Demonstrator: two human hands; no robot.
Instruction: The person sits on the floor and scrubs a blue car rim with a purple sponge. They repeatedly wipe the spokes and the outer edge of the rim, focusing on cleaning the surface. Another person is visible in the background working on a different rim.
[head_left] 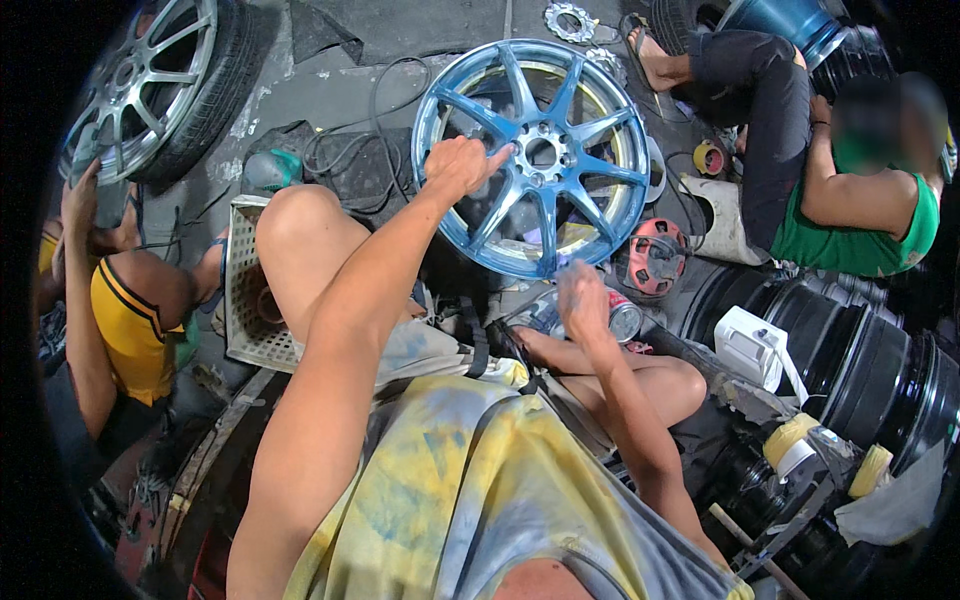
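Note:
A blue alloy wheel rim (pixel 597 127) with slim spokes and a silvery hub lies face up in front of me, with no tyre on it. My left hand (pixel 463 166) is closed around a spoke on its left side, one digit stretched toward the hub. Just below the rim's near edge is my right hand (pixel 583 300), smeared by motion. Its fingers look curled, but whether they hold anything cannot be made out. Near my right wrist lies a metal can (pixel 625 320). To the right of the rim rests a round pinkish-red plastic piece (pixel 657 256).
A perforated white crate (pixel 240 290) stands by my left knee. Black wheels (pixel 850 360) are stacked at right, bearing a white box (pixel 750 348). Co-workers sit on both sides: a person in green (pixel 850 215) and one in yellow shorts (pixel 130 320) beside a tyred wheel (pixel 205 110).

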